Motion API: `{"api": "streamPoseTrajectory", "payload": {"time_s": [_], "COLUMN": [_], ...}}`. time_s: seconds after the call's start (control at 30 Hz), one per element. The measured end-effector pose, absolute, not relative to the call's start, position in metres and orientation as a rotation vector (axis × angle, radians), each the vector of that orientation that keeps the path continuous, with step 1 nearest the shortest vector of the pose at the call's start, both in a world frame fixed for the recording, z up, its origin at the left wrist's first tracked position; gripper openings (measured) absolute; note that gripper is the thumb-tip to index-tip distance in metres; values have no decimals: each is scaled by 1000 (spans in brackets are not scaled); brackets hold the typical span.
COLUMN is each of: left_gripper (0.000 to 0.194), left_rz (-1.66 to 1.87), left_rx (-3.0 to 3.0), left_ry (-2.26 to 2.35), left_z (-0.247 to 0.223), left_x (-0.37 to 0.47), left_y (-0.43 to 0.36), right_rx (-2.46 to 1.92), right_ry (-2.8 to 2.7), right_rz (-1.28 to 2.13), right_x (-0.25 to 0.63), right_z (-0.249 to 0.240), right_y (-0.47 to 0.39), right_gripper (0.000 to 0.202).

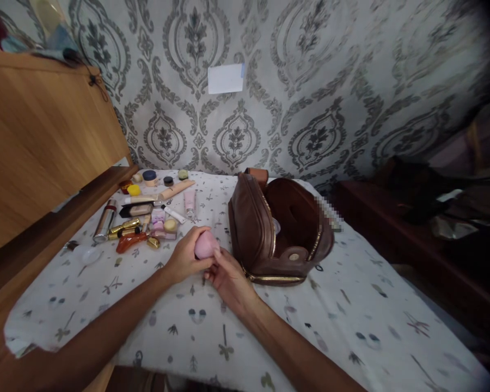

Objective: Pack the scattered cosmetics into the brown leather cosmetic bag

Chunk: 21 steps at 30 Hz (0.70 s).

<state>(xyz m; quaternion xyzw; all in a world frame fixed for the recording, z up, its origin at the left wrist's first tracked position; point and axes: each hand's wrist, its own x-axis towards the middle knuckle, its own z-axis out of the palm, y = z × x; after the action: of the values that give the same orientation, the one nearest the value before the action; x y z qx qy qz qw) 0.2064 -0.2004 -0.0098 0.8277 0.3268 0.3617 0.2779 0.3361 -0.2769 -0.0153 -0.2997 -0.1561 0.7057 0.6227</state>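
The forearms point(124, 310) (slim ones) and hands point(185, 256) are bare.

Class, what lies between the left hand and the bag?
In the head view, the pink item and the right hand lie between the left hand and the bag.

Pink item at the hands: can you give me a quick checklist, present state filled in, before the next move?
1. Pink item secure: ok, gripped by the left hand, with right-hand fingertips at its edge.
2. Both hands free: not ok, both are occupied at the pink item.
3. Brown bag unzipped on top: ok, the opening gapes.
4. All of the bag's contents visible: cannot tell, the interior is dark.
5. Cosmetics on the cloth away from the bag: ok, the group, including the silver cylinder, lies to its left.
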Motion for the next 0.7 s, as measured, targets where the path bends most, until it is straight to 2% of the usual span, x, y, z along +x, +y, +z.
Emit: {"api": "streamPoseTrajectory", "payload": {"time_s": [0.3,0.7], "left_gripper": [71,75], "left_rz": [1017,1092], "left_rx": [2449,2421], "left_ry": [912,802], "left_z": [-16,-15], "left_x": [206,200], "left_y": [-203,-203], "right_rx": [-823,-787], "right_ry": [-552,-621], "right_rz": [1427,1403], "right_x": [332,336], "right_z": [-18,-16], "right_y": [-279,-278], "right_gripper": [56,42]}}
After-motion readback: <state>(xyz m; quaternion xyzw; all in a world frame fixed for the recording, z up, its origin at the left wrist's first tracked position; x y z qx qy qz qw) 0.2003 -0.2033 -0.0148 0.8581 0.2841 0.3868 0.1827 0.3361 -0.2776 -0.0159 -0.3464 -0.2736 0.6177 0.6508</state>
